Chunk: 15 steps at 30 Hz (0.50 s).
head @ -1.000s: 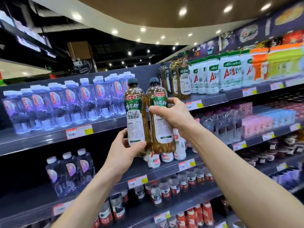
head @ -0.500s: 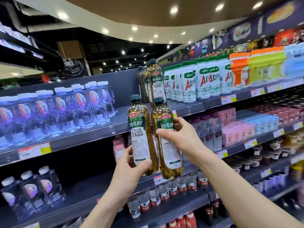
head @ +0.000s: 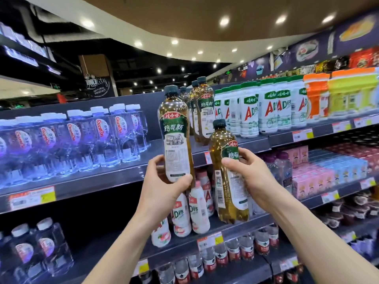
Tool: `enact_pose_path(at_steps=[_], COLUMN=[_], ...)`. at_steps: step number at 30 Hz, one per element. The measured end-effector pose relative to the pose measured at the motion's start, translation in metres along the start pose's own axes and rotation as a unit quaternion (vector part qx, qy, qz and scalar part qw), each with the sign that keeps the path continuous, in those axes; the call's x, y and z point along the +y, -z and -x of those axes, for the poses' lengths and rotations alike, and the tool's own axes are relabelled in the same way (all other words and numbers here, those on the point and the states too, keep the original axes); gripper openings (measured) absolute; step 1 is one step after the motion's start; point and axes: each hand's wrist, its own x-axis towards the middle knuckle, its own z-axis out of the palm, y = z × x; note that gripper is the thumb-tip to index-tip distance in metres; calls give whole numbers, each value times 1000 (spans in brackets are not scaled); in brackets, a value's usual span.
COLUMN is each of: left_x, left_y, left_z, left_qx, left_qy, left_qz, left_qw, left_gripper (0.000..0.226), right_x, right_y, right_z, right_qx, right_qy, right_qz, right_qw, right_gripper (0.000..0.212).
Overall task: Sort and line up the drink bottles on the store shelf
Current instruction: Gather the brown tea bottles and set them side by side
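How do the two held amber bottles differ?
The left-hand bottle sits higher than the right-hand bottle. The left hand grips the left-hand bottle near its base; the right hand grips the right-hand bottle mid-body. The left-hand bottle shows its front label, the right-hand bottle its barcode. Both: amber drink, dark caps.

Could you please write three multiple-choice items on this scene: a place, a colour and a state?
1. On the top shelf, the amber plastic bottles with green labels are: A) between the clear water bottles and the white AD-labelled bottles; B) left of the water; C) lying flat.
2. The caps on the higher held amber bottle and lower held amber bottle are: A) white; B) dark green; C) orange.
3. The left hand and right hand: A) hang empty; B) share one bottle; C) each grip one.
1A, they fill that gap; 2B, both caps look dark; 3C, fingers curl round each.
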Motion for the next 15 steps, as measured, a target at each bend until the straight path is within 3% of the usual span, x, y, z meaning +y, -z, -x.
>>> enact_pose_path(at_steps=[3, 9, 15], left_x=[2, 2, 3], left_y=[5, 9, -5], left_z=[-25, -80, -110], left_qx=[7, 3, 9], left_qy=[-21, -39, -35], left_qz=[-2, -12, -18], left_qw=[1000, 999, 999], left_gripper=[73, 77, 66], right_x=[-2, -4, -11], right_y=[-11, -23, -17], right_z=[-17, -47, -62], right_qx=[-6, 8, 18], right_qy=[11, 34, 29], right_qz=[-15, -15, -41], right_qw=[1000, 999, 999], right_gripper=[57, 93, 87])
